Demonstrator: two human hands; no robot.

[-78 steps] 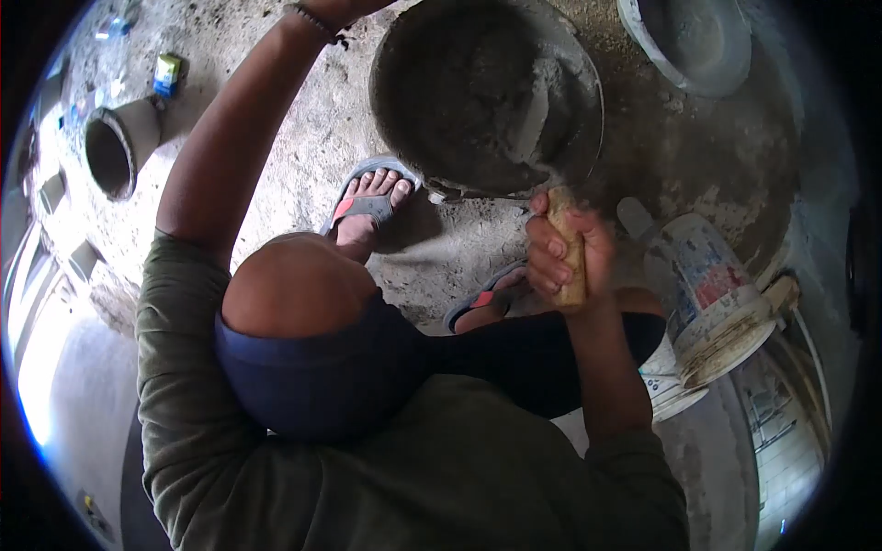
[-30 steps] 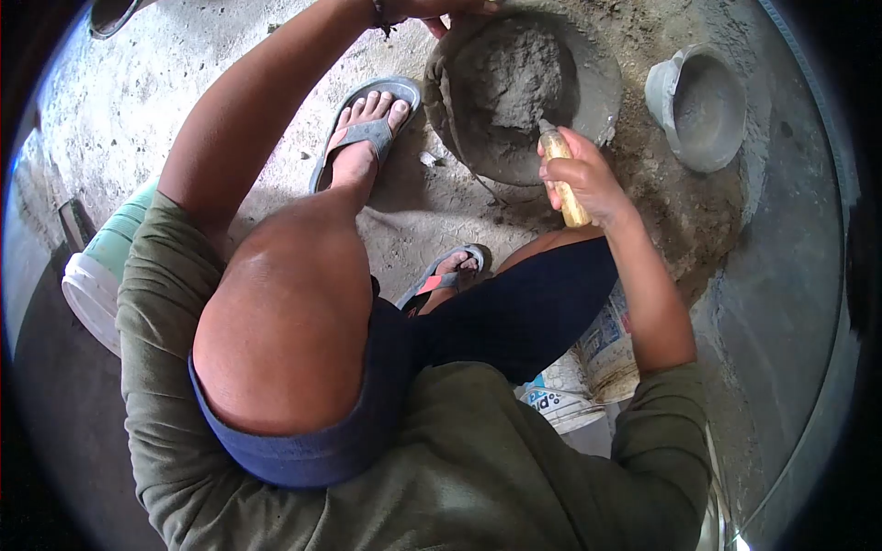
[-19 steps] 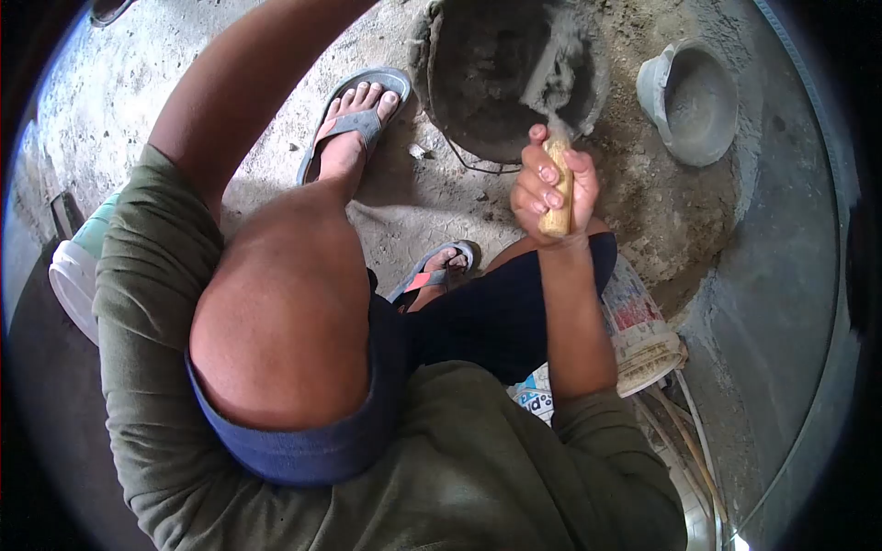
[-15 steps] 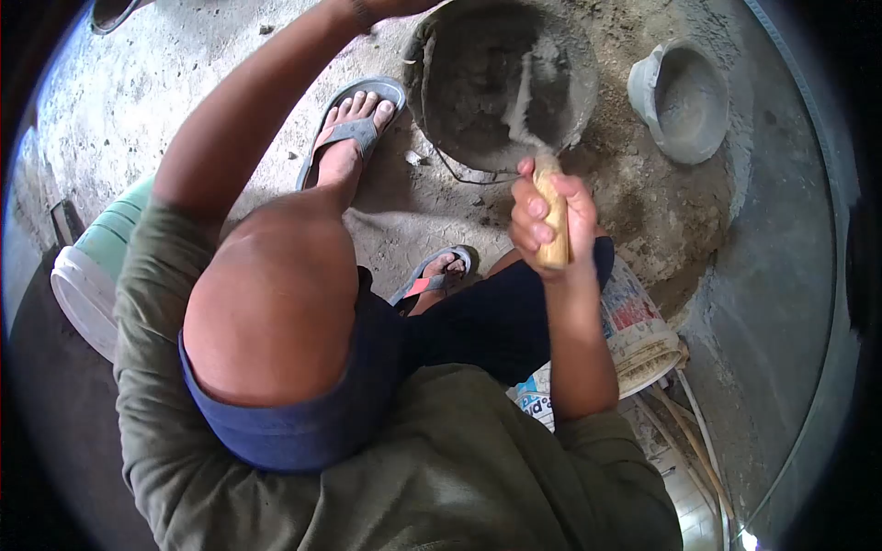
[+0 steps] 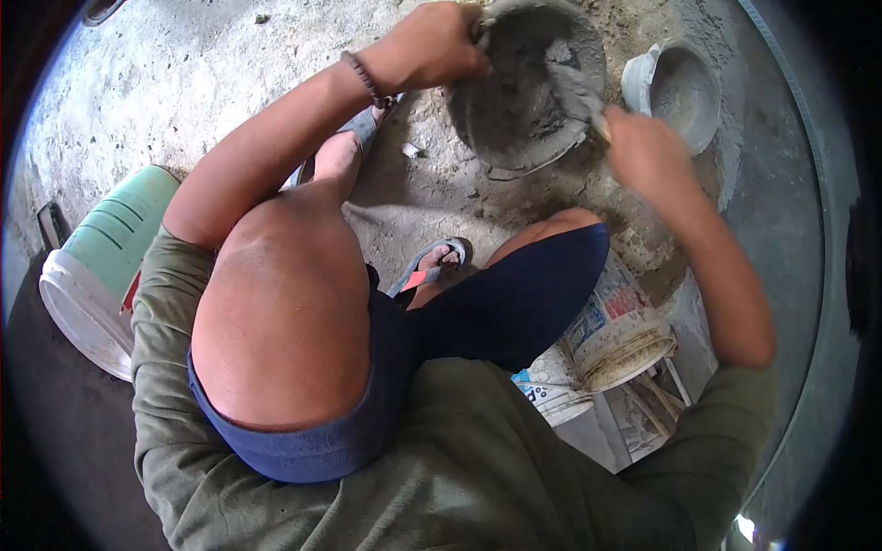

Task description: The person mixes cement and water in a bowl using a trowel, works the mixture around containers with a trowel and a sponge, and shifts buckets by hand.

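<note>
L hand [image 5: 436, 46] clamped on rim of tub [image 5: 516, 147], just R of it; R hand [image 5: 648, 151] gripping trowel [image 5: 575, 92], blade up-left of it in tub. Below R hand, stained bucket [image 5: 634, 335] w/ red-blue label, white bucket [image 5: 554, 384] w/ blue lettering, both illegible.

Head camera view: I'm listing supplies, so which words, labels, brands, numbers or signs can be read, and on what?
None reads clearly.
White bucket: lettering partly hidden, too small and blurred to read.
Dirt-streaked bucket beside it: blue and red print, too blurred to read.
</note>
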